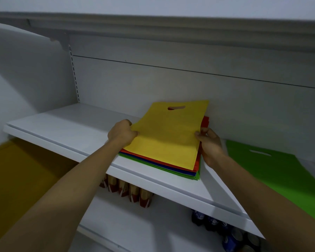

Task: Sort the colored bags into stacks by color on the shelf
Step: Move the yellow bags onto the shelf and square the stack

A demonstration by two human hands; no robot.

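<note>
On the white shelf [65, 128], both hands are pinching the yellow bag [167, 135] atop the mixed pile [171, 169]; left hand [121, 134] and right hand [210, 144] are gripping opposite edges, probably to peel it off flat; a green bag [273, 171] is lying apart, rightward.

You face a white metal shelving unit [65, 122] with a pale back panel [153, 82] and a slotted upright [75, 77] at its left corner. Dim light, and a yellowish floor [16, 171] shows lower left.
</note>
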